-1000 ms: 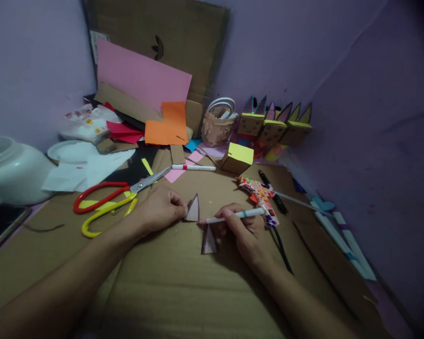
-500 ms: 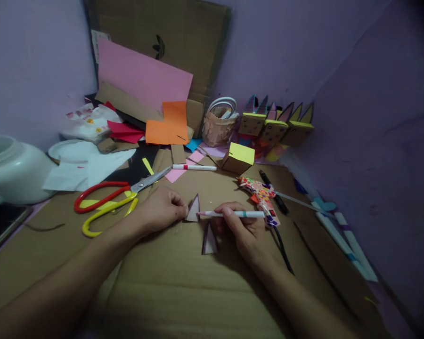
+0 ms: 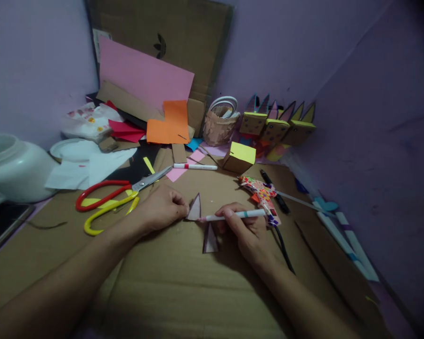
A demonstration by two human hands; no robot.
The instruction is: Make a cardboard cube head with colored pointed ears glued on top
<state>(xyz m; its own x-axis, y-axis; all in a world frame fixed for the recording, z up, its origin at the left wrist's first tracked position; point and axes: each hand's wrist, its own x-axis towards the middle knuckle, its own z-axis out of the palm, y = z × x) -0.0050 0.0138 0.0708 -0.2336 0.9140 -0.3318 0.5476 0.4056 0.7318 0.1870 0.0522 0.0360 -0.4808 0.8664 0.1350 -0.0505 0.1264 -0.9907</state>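
Note:
A small pale paper triangle [image 3: 195, 209] with a dark outline stands between my hands. My left hand [image 3: 167, 205] is closed, pinching the triangle's left lower corner. In my right hand [image 3: 245, 226] is a white marker [image 3: 249, 213] with a teal band, its pinkish tip at the triangle's lower right corner. Just below the tip, a second outlined triangle [image 3: 210, 241] lies on the cardboard sheet [image 3: 155, 292]. Beyond the hands rests another white marker [image 3: 199, 166] with a red band.
Scissors [image 3: 137, 184] with red and yellow handles lie left. At right are a patterned glue gun [image 3: 263, 193] and black pen [image 3: 275, 190]. A yellow-topped box [image 3: 239, 157], a basket [image 3: 217, 125], eared box figures [image 3: 277, 129] and orange paper [image 3: 169, 127] stand behind.
The marker's tip has moved slightly down along the triangle's right edge to its lower corner. My left hand keeps its pinch, and the view has shifted a little.

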